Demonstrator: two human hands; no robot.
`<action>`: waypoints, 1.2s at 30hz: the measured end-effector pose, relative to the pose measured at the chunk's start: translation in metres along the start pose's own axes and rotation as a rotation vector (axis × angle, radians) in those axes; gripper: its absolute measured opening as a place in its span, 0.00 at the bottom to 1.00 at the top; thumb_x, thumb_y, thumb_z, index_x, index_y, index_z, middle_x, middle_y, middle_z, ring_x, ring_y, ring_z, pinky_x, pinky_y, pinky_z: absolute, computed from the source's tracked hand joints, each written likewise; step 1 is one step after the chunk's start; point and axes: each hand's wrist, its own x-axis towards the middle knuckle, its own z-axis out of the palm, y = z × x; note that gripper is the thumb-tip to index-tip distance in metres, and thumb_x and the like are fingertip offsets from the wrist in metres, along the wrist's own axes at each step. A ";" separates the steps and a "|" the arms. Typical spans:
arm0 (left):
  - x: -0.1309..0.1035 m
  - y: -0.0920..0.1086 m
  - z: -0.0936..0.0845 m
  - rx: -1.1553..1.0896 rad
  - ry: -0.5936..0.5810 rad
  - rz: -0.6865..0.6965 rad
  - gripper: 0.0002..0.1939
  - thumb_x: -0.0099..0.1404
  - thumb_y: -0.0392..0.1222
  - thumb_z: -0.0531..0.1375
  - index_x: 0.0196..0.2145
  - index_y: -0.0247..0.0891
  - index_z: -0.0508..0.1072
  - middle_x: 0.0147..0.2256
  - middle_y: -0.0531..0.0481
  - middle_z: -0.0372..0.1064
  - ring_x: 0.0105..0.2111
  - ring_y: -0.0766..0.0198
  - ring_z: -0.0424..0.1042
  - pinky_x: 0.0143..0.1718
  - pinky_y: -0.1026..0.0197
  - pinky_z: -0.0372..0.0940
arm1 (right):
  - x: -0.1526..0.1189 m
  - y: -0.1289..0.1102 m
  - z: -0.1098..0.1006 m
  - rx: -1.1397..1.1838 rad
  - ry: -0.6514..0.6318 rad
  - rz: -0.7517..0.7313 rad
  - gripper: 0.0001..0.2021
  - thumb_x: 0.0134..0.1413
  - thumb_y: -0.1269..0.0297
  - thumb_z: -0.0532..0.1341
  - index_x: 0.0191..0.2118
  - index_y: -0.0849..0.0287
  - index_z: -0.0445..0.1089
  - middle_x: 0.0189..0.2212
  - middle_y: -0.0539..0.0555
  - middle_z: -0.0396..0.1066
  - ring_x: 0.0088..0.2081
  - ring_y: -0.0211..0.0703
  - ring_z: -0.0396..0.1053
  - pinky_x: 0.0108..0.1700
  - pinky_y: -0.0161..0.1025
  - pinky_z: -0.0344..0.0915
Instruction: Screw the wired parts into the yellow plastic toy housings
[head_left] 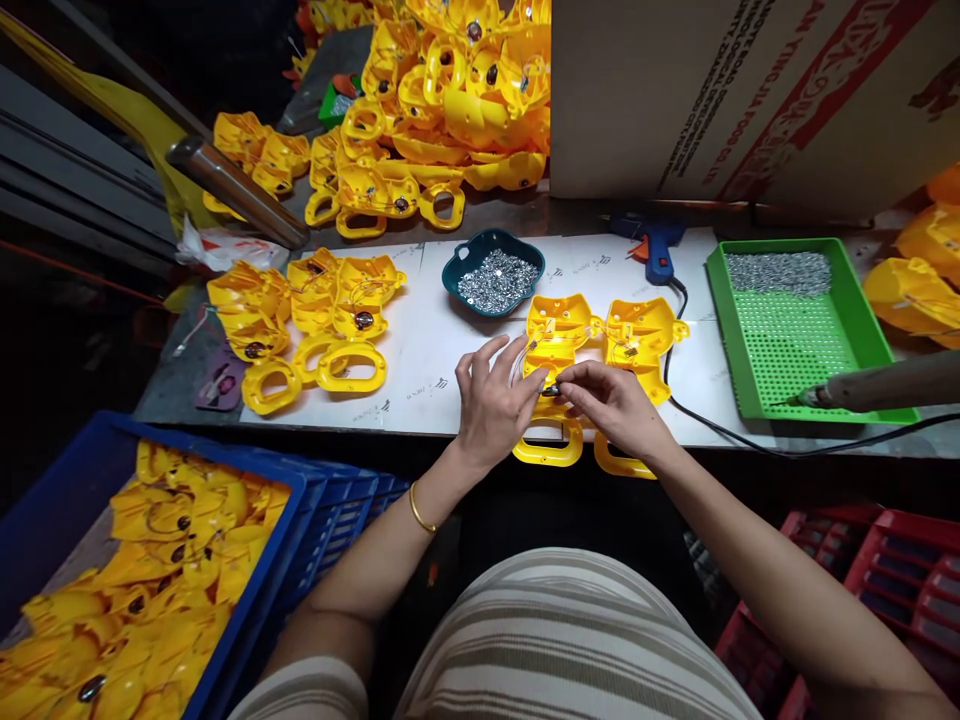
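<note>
A pair of joined yellow plastic shell halves (559, 312) with thin wires inside lies in front of me, hollow side up. Their ring-shaped handles (551, 455) reach over the table's front edge. Over the lower part of the left half, a small dark round part (551, 390) sits between my fingertips. My left hand (491, 400) pinches its left side, the other fingers raised and spread. From the right, my right hand (619, 405) pinches the same part with thumb and forefinger. My fingers hide much of it and the shell beneath.
Behind the shells stand a dark green bowl of screws (499, 280) and a blue glue gun (656, 250). To the right are a green basket (802, 395) and a powered screwdriver (862, 390). More shells (337, 290) lie left. A blue crate (289, 520) and red crates (900, 560) stand below.
</note>
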 end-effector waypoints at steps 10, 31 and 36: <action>-0.001 -0.002 0.003 0.015 0.109 0.018 0.11 0.63 0.35 0.59 0.40 0.45 0.80 0.55 0.43 0.70 0.57 0.48 0.62 0.52 0.45 0.52 | 0.004 -0.001 0.001 0.133 -0.058 0.080 0.16 0.40 0.56 0.71 0.37 0.59 0.79 0.38 0.55 0.79 0.41 0.45 0.76 0.50 0.44 0.71; -0.012 -0.009 0.030 -0.599 -0.094 -0.434 0.36 0.62 0.40 0.60 0.65 0.38 0.54 0.55 0.38 0.66 0.35 0.65 0.70 0.37 0.62 0.68 | 0.011 -0.006 0.008 -0.964 0.173 -0.058 0.12 0.61 0.57 0.58 0.44 0.54 0.75 0.43 0.54 0.75 0.35 0.42 0.72 0.32 0.37 0.59; -0.012 0.004 0.027 -0.774 -0.169 -0.547 0.36 0.63 0.37 0.59 0.66 0.43 0.51 0.51 0.42 0.71 0.24 0.74 0.64 0.29 0.68 0.65 | 0.016 -0.008 0.016 -1.174 0.156 -0.008 0.16 0.64 0.53 0.52 0.46 0.51 0.74 0.45 0.53 0.73 0.35 0.44 0.71 0.28 0.37 0.48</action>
